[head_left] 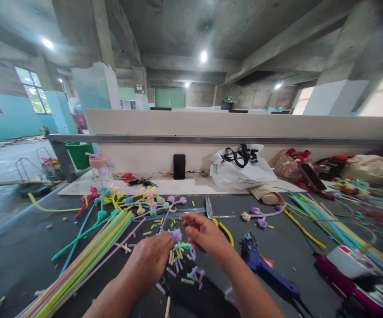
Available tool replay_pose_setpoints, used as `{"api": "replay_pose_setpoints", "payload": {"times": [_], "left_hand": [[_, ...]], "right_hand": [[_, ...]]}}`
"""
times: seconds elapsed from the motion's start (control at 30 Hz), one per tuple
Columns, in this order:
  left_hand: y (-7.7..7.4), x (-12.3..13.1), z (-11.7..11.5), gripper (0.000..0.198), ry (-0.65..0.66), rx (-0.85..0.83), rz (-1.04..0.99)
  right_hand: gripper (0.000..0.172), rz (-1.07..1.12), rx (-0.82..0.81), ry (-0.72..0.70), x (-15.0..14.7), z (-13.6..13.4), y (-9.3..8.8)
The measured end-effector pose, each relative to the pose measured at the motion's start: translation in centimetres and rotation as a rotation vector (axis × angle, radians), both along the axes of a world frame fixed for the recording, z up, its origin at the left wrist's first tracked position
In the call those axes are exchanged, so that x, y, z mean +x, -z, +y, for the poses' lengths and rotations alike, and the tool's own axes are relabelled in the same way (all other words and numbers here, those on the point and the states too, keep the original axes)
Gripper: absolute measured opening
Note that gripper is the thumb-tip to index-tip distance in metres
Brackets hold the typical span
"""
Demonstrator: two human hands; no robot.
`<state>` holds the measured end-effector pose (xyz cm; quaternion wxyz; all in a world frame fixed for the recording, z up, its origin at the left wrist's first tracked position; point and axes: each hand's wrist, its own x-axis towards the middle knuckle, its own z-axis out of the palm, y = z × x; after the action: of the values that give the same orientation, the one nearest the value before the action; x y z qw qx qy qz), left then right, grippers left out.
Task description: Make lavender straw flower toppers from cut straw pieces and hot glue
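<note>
Over the middle of the dark desk (19, 247), both hands met above a scatter of short cut pieces (181, 260) of coloured stem. Left hand (152, 258) had its fingers pinched shut around a small purple pom-pom flower (177, 235), held just clear of the cut pieces. Right hand (204, 234) sat just right of the flower, fingers curled loosely, thumb and forefinger nearly closed beside the bloom; whether they gripped anything could not be told.

Left of the flower, a long bundle of pastel stems (88, 256) ran diagonally toward the near desk edge. Beyond the flower, further up the desk, lay a cluster of finished flowers (152, 198) in pink, purple and yellow, on bent stems. Just behind the right hand, silver scissors (209, 208) lay with yellow handles partly hidden. Right of the flower, near the right wrist, a blue glue gun (264, 265) lay on its side. Further right, a second spread of long green and yellow stems (320, 218). Beyond the flowers, against the low wall, a black phone (179, 166) stood upright, with a white plastic bag (241, 170) to its right and a clear bottle with a pink lid (100, 170) to its left
</note>
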<state>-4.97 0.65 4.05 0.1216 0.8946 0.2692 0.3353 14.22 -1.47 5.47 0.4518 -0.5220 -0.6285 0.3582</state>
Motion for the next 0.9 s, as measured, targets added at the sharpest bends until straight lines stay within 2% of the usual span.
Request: {"api": "replay_pose_setpoints", "payload": {"times": [0.07, 0.13, 0.27, 0.4, 0.47, 0.53, 0.63, 0.7, 0.77, 0.9], "left_hand": [[0.0, 0.3, -0.2, 0.022, 0.001, -0.013, 0.022], [0.0, 0.5, -0.4, 0.023, -0.011, -0.047, 0.066], [0.2, 0.5, -0.5, 0.024, 0.000, -0.121, 0.124], [0.2, 0.3, -0.4, 0.028, 0.020, -0.142, 0.149], [0.1, 0.3, -0.3, 0.030, 0.030, -0.214, 0.111], [-0.2, 0.2, -0.3, 0.030, 0.042, -0.399, 0.033], [-0.4, -0.1, 0.0, 0.025, 0.098, -0.850, -0.120], [-0.5, -0.5, 0.1, 0.030, 0.149, -1.115, -0.242], [-0.6, -0.9, 0.2, 0.036, 0.191, -1.261, -0.337], [-1.1, -1.3, -0.2, 0.039, 0.245, -1.400, -0.377]], "right_hand": [[0.051, 0.217, -0.064, -0.184, -0.9, -0.3, 0.2], [0.048, 0.294, -0.080, -0.240, -1.5, -0.6, 0.4], [0.020, 0.315, -0.122, -0.194, -2.2, -0.9, 0.2], [0.013, 0.333, -0.158, -0.150, -2.6, -0.7, 0.4], [0.014, 0.357, -0.174, -0.143, -2.7, -0.5, 0.6], [0.017, 0.383, -0.182, -0.143, -2.6, -0.4, 0.7], [0.021, 0.440, -0.164, -0.155, -2.4, -0.4, 0.9], [0.021, 0.486, -0.142, -0.178, -2.2, -0.3, 1.2], [0.020, 0.507, -0.134, -0.204, -2.2, -0.3, 1.4], [0.021, 0.477, -0.163, -0.235, -2.4, -0.3, 1.5]]}}
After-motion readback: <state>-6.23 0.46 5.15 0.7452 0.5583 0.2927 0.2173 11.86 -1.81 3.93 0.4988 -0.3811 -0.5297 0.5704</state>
